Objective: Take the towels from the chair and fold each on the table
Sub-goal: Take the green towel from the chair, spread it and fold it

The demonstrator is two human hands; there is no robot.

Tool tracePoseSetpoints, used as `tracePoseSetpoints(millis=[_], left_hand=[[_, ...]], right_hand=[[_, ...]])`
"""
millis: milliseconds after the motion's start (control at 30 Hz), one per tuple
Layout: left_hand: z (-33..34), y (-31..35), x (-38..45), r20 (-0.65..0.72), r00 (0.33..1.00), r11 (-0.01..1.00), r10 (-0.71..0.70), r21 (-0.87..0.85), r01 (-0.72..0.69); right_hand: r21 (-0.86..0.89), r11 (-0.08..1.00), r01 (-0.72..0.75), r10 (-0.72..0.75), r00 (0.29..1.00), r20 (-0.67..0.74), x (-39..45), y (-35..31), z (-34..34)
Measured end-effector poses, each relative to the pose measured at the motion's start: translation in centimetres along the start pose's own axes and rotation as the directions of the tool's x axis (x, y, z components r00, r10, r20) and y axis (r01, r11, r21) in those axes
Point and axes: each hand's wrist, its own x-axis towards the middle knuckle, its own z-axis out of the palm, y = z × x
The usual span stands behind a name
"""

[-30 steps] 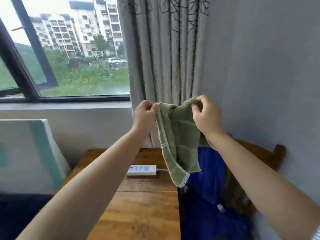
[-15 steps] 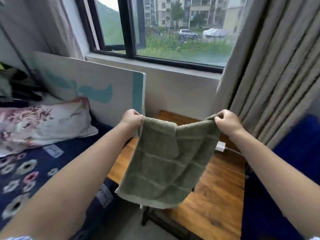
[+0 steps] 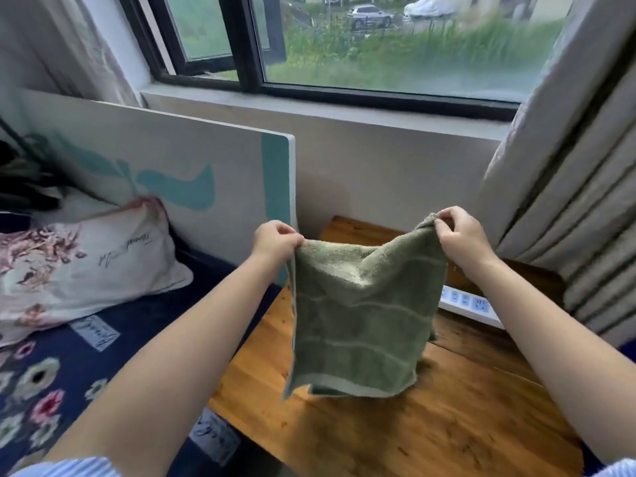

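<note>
Green towel hangs from both hands above wooden table.

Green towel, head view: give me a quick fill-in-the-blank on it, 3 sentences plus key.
1. The green towel hangs from ___ hands, the left hand and right hand, each pinching a top corner.
2. The towel hangs over the wooden ___.
3. The white power strip lies to the towel's ___.

Missing words: two; table; right
</note>
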Motion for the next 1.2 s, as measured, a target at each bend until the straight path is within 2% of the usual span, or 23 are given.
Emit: tracePoseSetpoints(millis=[100, 167, 233, 333, 433, 533, 600, 667, 733, 800, 867, 933, 1033, 1133, 1200], left_hand=[[0.4, 1.0, 3.4, -0.128, 0.985, 0.992, 0.119, -0.021, -0.123], [0.6, 0.2, 5.3, -0.138, 0.981, 0.99, 0.134, -0.027, -0.139], [0.9, -2.0, 6.6, -0.088, 0.988, 0.992, 0.126, -0.023, -0.128], [1.5, -6.7, 8.1, 0.029, 1.0, 0.997, 0.012, 0.079, -0.014], [1.9, -11.9, 9.4, 0.167, 0.976, 0.934, -0.138, 0.349, 0.073], [2.7, -16.7, 10.1, 0.295, 0.918, 0.819, -0.265, 0.572, 0.052], [3.2, -19.4, 10.2, 0.319, 0.897, 0.754, -0.306, 0.656, 0.023], [3.7, -21.9, 10.4, 0.352, 0.87, 0.696, -0.346, 0.718, -0.014], [3.8, -23.7, 10.4, 0.369, 0.838, 0.648, -0.401, 0.761, -0.025], [3.5, -25.2, 10.5, 0.355, 0.827, 0.63, -0.435, 0.777, -0.002], [2.9, -26.4, 10.4, 0.338, 0.832, 0.672, -0.44, 0.739, 0.054], [2.3, -27.4, 10.3, 0.366, 0.831, 0.753, -0.42, 0.652, 0.093], [1.5, -28.3, 10.1, 0.495, 0.789, 0.864, -0.365, 0.495, 0.088], [1.3, -28.8, 10.1, 0.555, 0.744, 0.902, -0.372, 0.405, 0.149], [1.3, -28.7, 10.4, 0.545, 0.732, 0.9, -0.41, 0.372, 0.227]], right_hand=[[0.122, 0.988, 0.095, -0.091, 0.995, -0.038, 2.2, -1.9, 0.6], [0.144, 0.981, 0.13, -0.128, 0.991, -0.025, 3.1, -2.5, 1.9], [0.141, 0.98, 0.142, -0.144, 0.99, 0.005, 2.9, -2.0, 3.8], [0.125, 0.991, 0.044, -0.052, 0.997, 0.061, 1.4, 1.1, 7.8], [0.083, 0.976, -0.2, 0.182, 0.967, 0.179, -1.4, 5.3, 12.2], [-0.007, 0.882, -0.472, 0.452, 0.841, 0.298, -4.9, 8.7, 15.8], [-0.036, 0.798, -0.602, 0.571, 0.735, 0.366, -7.3, 10.1, 17.6], [-0.045, 0.706, -0.707, 0.67, 0.646, 0.366, -9.4, 11.4, 19.4], [0.071, 0.585, -0.808, 0.753, 0.574, 0.323, -11.0, 12.2, 20.5], [0.264, 0.435, -0.861, 0.821, 0.5, 0.276, -11.9, 12.6, 20.9], [0.357, 0.341, -0.87, 0.855, 0.445, 0.268, -12.6, 12.8, 20.7], [0.291, 0.367, -0.884, 0.84, 0.449, 0.305, -13.3, 12.9, 20.9], [0.091, 0.489, -0.867, 0.823, 0.494, 0.28, -14.6, 12.3, 21.8], [0.043, 0.569, -0.821, 0.802, 0.565, 0.194, -15.4, 11.9, 23.1], [0.028, 0.621, -0.783, 0.776, 0.62, 0.118, -15.4, 11.3, 23.6]])
